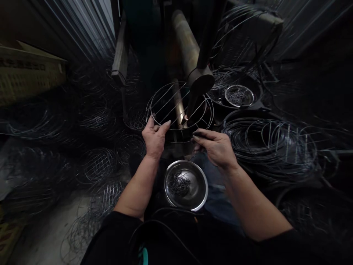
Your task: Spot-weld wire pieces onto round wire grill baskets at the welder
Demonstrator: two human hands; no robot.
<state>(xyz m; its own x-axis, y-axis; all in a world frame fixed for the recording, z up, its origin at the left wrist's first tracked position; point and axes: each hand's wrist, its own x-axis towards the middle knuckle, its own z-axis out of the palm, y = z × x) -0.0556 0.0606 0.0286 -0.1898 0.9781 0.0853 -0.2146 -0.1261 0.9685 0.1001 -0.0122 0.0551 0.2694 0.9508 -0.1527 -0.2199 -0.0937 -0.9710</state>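
Note:
My left hand [154, 139] grips the near left rim of a round wire rack [168, 113], thumb on top and fingers beneath. The rack is a wire ring with several parallel bars, held about level around a machine's copper-coloured rod [179, 105]. A dark pointed metal tip [190, 106] comes down close to that rod, over the rack. My right hand [217, 147] is just off the rack's near right rim, its thumb and forefinger pinched together; whatever is between them is too small to make out. Below both hands, a steel bowl [199, 186] holds short wire pieces [179, 183].
The machine's thick cylinder [189, 44] juts toward me above the rack. Wire coils [248, 147] lie at the right, behind them a small steel dish [239, 96] of wire bits. Wire racks [100, 165] crowd the left floor; a yellow crate [30, 75] stands at far left.

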